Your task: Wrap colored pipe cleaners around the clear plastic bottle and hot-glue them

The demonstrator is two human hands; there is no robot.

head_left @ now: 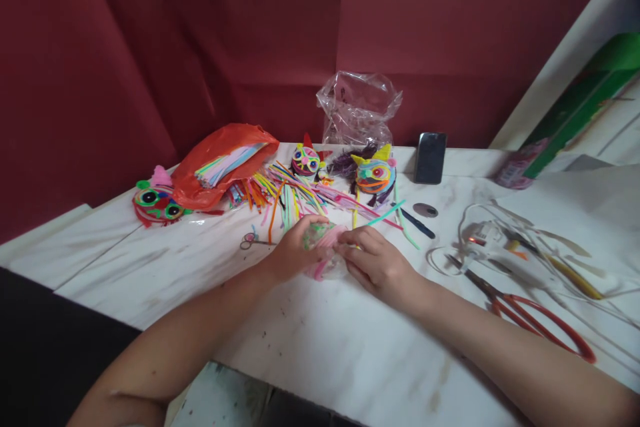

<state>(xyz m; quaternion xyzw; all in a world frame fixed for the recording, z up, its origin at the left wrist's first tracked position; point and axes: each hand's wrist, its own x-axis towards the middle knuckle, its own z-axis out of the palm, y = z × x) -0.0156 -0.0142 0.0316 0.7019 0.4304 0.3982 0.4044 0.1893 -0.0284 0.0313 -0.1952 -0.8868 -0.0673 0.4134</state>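
Note:
Over the middle of the marble-patterned table, my left hand [299, 247] wraps round a small rounded craft piece [330, 238] with pink and green pipe cleaners on a clear, shiny base. My right hand [373, 259] pinches at the right side of the same piece, its fingertips bunched against the pink strip. A bit of yellow shows by those fingers, too small to name. My hands hide much of the piece. Just beyond them lie loose pipe cleaners [295, 203] in many colours. Small scissors [256, 241] rest left of my left hand.
Behind stand colourful animal-face crafts [376, 177], a red bag [215, 177] of pipe cleaners, a clear plastic bag [357, 110] and a phone [430, 157]. At right lie orange-handled scissors [530, 317], a white glue gun [515, 260] with its cord, and a dark knife-like tool [417, 221].

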